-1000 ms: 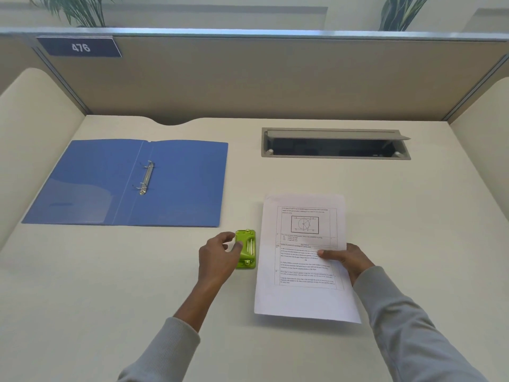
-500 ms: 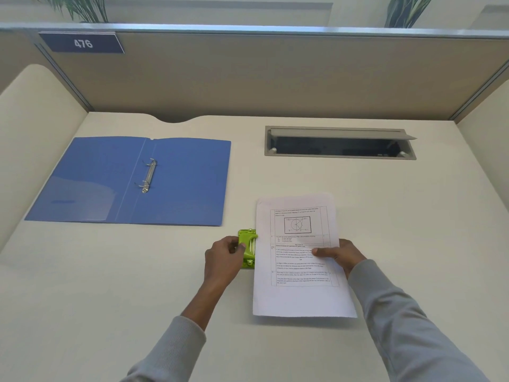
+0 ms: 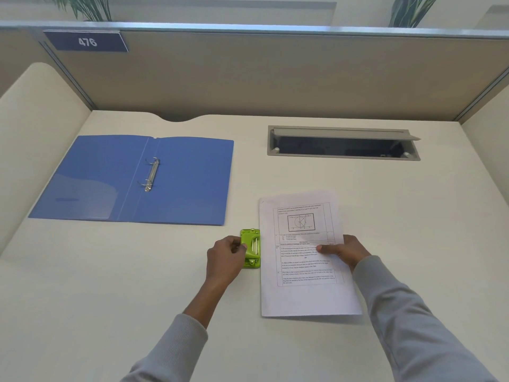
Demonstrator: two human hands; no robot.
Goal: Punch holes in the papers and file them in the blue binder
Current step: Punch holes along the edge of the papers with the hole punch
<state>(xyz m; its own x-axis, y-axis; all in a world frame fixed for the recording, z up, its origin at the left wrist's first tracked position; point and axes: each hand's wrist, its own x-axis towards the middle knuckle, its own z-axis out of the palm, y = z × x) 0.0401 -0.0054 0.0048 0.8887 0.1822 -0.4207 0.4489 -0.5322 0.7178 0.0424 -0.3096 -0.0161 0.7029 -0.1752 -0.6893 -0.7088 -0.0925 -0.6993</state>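
Your left hand is closed around the left side of one green punch, thumb on top. Just right of it, your right hand pinches the right edge of the paper, thumb on top; you cannot tell whether it is one sheet or several. The paper's left edge meets the punch. One blue binder lies open, up and left of your left hand, its two rings apart.

head view: worn above the desk | faces forward and down | near, wide-angle | single view
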